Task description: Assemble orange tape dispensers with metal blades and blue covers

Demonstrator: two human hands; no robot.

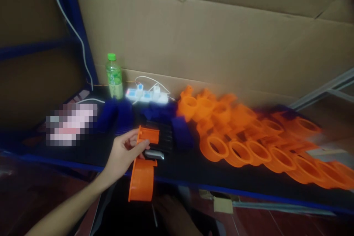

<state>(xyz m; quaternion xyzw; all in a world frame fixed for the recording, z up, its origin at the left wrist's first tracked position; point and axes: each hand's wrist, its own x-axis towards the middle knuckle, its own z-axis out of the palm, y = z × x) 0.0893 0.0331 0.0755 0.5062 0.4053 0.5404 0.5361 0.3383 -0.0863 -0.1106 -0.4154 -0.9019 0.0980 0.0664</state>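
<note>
My left hand (125, 151) is closed on an orange plastic part (141, 180), thumb across its front, above the table's near edge. The part has a small bracket at its upper end and a wide curved band at its lower end. A silver metal piece (154, 154) shows just right of my thumb; whether I hold it is unclear. Low in the view, my right hand (170, 206) is dark and blurred below the table edge, near a thin light rod (155, 214); its fingers cannot be made out.
Many orange ring-shaped parts (217, 148) cover the right side of the black table (190, 171). Dark blue pieces (182, 132) lie behind my left hand. At the back stand a green-capped bottle (114, 79) and a white power strip (146, 96) with cables, before a cardboard wall (193, 37).
</note>
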